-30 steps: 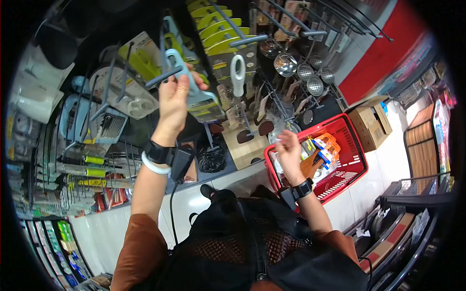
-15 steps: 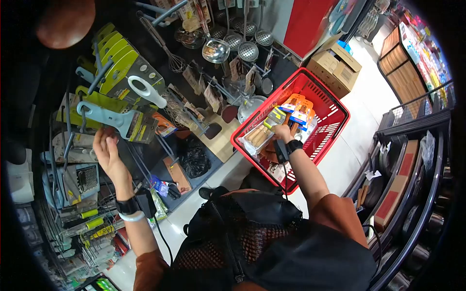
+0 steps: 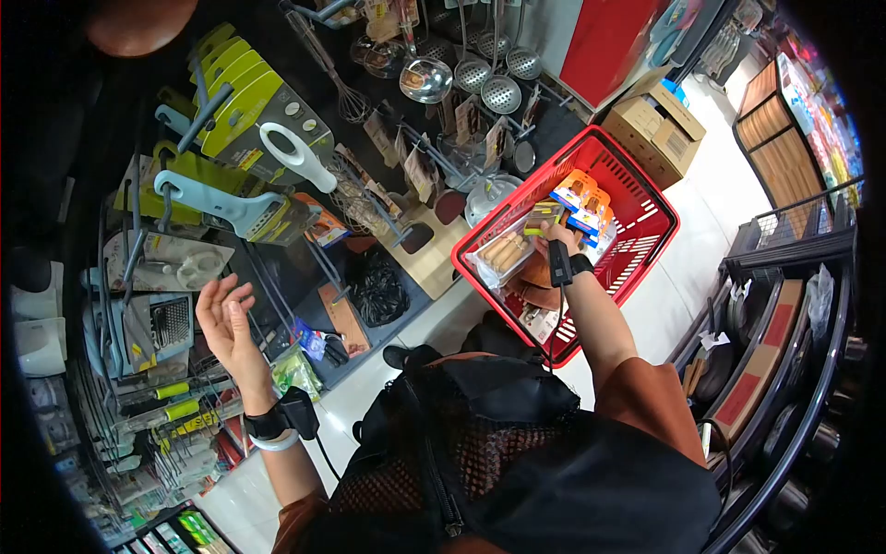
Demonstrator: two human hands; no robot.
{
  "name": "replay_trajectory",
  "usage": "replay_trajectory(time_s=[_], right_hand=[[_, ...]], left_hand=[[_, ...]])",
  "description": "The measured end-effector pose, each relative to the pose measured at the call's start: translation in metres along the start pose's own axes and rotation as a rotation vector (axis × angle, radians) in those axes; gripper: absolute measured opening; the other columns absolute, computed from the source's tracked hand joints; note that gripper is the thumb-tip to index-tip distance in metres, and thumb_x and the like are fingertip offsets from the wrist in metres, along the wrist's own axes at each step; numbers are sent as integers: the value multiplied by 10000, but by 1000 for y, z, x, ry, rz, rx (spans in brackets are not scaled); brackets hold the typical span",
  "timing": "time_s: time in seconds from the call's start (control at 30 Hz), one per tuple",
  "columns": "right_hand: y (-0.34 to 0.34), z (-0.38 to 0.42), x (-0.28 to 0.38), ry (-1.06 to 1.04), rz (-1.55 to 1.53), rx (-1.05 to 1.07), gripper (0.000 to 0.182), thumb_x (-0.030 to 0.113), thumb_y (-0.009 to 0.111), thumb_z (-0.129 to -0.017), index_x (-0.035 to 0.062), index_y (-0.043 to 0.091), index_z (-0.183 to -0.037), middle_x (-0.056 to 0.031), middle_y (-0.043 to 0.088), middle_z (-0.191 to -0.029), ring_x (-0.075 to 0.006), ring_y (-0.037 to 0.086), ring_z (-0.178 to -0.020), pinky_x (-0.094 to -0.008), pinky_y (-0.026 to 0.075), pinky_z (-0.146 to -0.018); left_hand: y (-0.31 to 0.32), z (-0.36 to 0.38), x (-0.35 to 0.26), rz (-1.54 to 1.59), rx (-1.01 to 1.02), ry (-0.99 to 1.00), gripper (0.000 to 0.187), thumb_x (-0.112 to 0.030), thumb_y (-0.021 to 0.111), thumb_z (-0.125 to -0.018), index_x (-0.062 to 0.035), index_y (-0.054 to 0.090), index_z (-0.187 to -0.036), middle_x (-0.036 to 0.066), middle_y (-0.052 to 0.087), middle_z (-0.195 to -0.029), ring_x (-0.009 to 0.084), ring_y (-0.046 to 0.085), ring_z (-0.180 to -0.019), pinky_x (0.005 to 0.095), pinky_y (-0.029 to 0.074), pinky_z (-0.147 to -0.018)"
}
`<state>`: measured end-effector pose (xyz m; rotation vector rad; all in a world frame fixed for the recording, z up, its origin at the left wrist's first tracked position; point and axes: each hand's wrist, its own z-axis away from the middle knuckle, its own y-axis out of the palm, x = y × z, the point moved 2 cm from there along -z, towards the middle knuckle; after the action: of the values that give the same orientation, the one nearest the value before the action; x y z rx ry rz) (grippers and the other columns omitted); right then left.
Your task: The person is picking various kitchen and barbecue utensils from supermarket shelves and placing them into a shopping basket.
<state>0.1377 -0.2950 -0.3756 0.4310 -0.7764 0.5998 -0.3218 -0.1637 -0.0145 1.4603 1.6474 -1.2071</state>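
My left hand [image 3: 229, 331] is raised with its fingers apart and nothing in it, below a pale blue-handled tool [image 3: 221, 205] hanging on the rack. Inside the red basket [image 3: 666, 226], my right hand [image 3: 559, 238] has its fingers closed at a small dark and yellow-green package [image 3: 544, 217]. Beside that hand lie orange and blue packages [image 3: 583, 205] and a clear pack of wooden-handled items [image 3: 504, 254]. Something brown lies under the hand, partly hidden.
Ladles and skimmers [image 3: 501, 94] hang above, with a whisk [image 3: 353, 103] to their left. A cardboard box [image 3: 657, 129] stands behind the basket. Dark shelving [image 3: 784, 434] runs along the right. Packaged graters [image 3: 171, 323] hang at the left.
My left hand has moved down, away from the blue-handled tool. In the basket, my right hand has shifted slightly, and the dark and yellow-green package has moved with it. The view has shifted.
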Motion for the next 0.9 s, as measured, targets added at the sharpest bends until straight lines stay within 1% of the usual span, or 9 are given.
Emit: replay_trajectory(time_s=[0.07,0.17,0.33,0.53,0.63,0.7,0.77,0.83,0.9], right_hand=[[18,36,24,180,-139,-169,186,166,535,-876,93,515,-1046,-51,565,-889,-166,551,-730,-286,498,-653],[10,55,9,245,-336,-65,170,185,546,-874,83,535,-1010,-43,589,-815,-167,583,-678,-289,496,-554],[6,164,20,356,-404,172,260,190,523,-894,80,473,-1124,-72,585,-999,-180,574,-801,-264,478,-652],[-10,250,29,42,-134,313,205,6,523,-853,31,507,-1056,-67,613,-999,-151,600,-864,-256,488,-761],[-16,261,35,-144,92,453,268,-118,540,-777,9,525,-1013,-49,616,-1007,-104,581,-909,-240,461,-815],[-4,267,45,-151,211,539,251,-140,559,-743,21,528,-933,-13,610,-941,-86,567,-866,-222,455,-785],[15,267,56,-153,272,674,233,-144,583,-721,38,511,-847,22,581,-864,-66,534,-792,-213,440,-727],[46,259,65,-350,456,792,202,-104,615,-722,23,499,-827,26,525,-780,-67,490,-761,-217,408,-664],[73,249,70,-468,651,861,195,-40,644,-732,5,502,-857,12,502,-757,-79,478,-757,-232,410,-675]], left_hand=[[7,2,-4,3,36,-1,348,-77,453,-907,13,365,-1231,163,503,-1144,197,551,-959,287,432,-830],[16,5,-9,7,139,11,329,-54,464,-896,11,385,-1209,147,517,-1125,182,556,-948,281,431,-820],[34,15,-15,70,386,-84,239,-25,487,-881,15,468,-1117,120,566,-1041,170,568,-923,287,433,-843],[68,22,-15,23,657,-88,163,-8,546,-805,31,567,-963,101,601,-917,177,599,-857,285,470,-779],[91,25,-25,42,782,-47,251,-28,593,-797,14,559,-1042,106,583,-1006,192,585,-944,295,469,-816],[103,33,-23,168,868,-106,575,-107,652,-787,-38,373,-1284,115,505,-1190,211,501,-1104,321,415,-913],[110,36,-35,355,921,-122,766,-151,665,-792,-48,180,-1376,131,406,-1305,221,408,-1203,357,344,-984],[112,39,-45,606,861,-159,717,-145,623,-828,-32,164,-1368,149,403,-1304,224,403,-1206,372,343,-984],[104,38,-50,625,680,-159,439,-159,506,-895,-46,275,-1251,194,536,-1121,268,540,-1058,378,427,-908]])
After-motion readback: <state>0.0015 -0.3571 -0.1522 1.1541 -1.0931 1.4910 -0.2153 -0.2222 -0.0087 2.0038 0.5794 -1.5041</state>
